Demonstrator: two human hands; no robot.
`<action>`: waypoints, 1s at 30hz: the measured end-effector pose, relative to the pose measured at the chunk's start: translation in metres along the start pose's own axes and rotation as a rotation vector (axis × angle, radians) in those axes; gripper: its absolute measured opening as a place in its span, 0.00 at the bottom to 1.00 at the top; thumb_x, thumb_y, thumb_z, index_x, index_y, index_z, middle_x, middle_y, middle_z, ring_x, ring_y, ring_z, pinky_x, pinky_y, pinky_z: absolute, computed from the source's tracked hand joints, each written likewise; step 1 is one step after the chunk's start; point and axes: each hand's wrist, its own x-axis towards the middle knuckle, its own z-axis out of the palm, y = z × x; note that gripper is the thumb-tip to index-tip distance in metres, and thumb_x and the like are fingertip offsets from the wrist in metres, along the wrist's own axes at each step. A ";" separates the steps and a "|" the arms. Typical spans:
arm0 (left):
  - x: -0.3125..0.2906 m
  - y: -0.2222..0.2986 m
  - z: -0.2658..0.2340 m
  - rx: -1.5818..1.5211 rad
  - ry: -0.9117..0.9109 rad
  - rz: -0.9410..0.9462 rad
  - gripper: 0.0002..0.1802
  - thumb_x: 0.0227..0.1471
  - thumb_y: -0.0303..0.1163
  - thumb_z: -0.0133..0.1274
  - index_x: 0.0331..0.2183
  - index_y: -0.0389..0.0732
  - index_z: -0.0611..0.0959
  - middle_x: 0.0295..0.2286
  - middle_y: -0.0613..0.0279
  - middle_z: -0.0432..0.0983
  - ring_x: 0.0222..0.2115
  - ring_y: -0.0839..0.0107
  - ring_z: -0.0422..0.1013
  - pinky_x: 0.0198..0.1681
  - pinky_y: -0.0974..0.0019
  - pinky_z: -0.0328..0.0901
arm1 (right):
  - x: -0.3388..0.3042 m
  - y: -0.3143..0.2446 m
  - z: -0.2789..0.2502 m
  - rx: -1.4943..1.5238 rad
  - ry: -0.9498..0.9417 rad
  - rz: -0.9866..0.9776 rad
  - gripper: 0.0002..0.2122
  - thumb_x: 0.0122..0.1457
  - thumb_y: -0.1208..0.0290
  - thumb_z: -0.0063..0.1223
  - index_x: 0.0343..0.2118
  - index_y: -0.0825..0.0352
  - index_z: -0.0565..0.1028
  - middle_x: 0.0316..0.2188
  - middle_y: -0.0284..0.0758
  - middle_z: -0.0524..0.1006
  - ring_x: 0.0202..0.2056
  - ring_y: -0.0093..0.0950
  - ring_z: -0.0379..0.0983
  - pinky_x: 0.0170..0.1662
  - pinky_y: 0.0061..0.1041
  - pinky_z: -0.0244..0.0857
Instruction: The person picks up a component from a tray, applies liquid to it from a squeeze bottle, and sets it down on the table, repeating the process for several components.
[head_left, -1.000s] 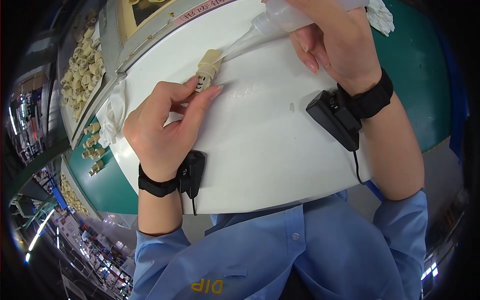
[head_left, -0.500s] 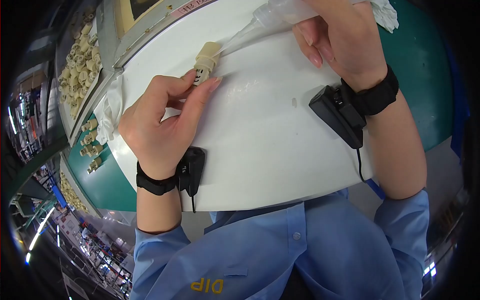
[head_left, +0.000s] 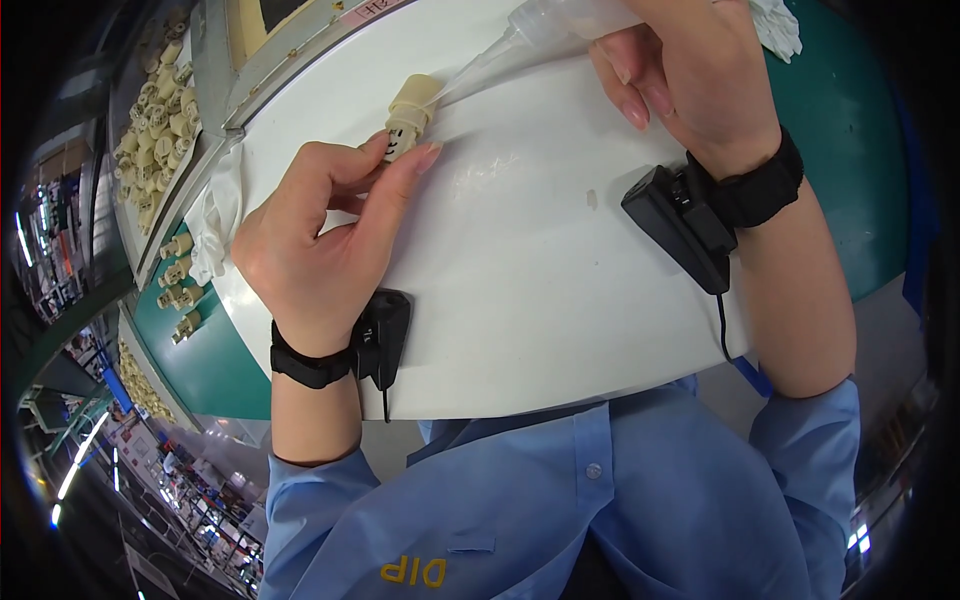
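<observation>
Between the thumb and fingers of my left hand (head_left: pixel 325 225) is a beige, stepped cylindrical plastic part (head_left: pixel 413 100) with dark markings on its narrower end. Its wide end tilts up and away from me. My right hand (head_left: pixel 700 90) is wrapped round a translucent squeeze bottle (head_left: pixel 550 25), which runs partly out of the top of the view. The bottle's long tapered nozzle (head_left: pixel 478 70) points down to the left. Its fine tip is at the side of the part, near the step below the wide end; whether it touches cannot be made out.
Below my hands lies a white board (head_left: pixel 520 300) on a green table (head_left: pixel 840 170). A tray at the far left holds a heap of similar beige parts (head_left: pixel 160 130). Several more (head_left: pixel 180 270) stand in a row beside a white cloth (head_left: pixel 218 215). Another white cloth (head_left: pixel 775 28) lies at the upper right.
My left hand and the beige part have shifted slightly left and away from me. My right hand has moved a little to the right; the nozzle tip stays by the part.
</observation>
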 end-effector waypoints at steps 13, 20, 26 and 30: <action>-0.003 -0.004 0.001 -0.026 0.005 -0.048 0.14 0.43 0.28 0.73 0.25 0.33 0.83 0.19 0.63 0.80 0.17 0.82 0.74 0.23 0.80 0.67 | 0.000 -0.001 0.000 -0.019 -0.001 -0.009 0.13 0.63 0.64 0.59 0.26 0.68 0.76 0.16 0.30 0.72 0.07 0.18 0.61 0.07 0.19 0.52; -0.002 -0.004 0.002 -0.044 0.014 -0.061 0.13 0.43 0.27 0.73 0.26 0.32 0.83 0.19 0.62 0.80 0.18 0.82 0.74 0.24 0.80 0.68 | 0.000 0.001 -0.002 -0.016 -0.020 -0.019 0.13 0.62 0.63 0.59 0.26 0.67 0.76 0.14 0.29 0.70 0.06 0.18 0.60 0.07 0.20 0.52; -0.002 -0.004 0.002 -0.060 0.015 -0.100 0.13 0.44 0.27 0.73 0.26 0.32 0.83 0.19 0.62 0.80 0.18 0.82 0.74 0.24 0.80 0.68 | 0.000 0.000 -0.002 -0.032 -0.010 -0.030 0.13 0.62 0.63 0.59 0.26 0.68 0.76 0.15 0.30 0.71 0.07 0.18 0.61 0.07 0.19 0.52; -0.005 -0.004 0.001 -0.084 0.016 -0.134 0.12 0.45 0.26 0.72 0.27 0.32 0.83 0.19 0.62 0.80 0.19 0.82 0.74 0.24 0.80 0.68 | -0.001 0.000 0.001 -0.019 0.005 -0.017 0.13 0.62 0.63 0.59 0.26 0.68 0.76 0.15 0.30 0.72 0.07 0.18 0.61 0.08 0.19 0.53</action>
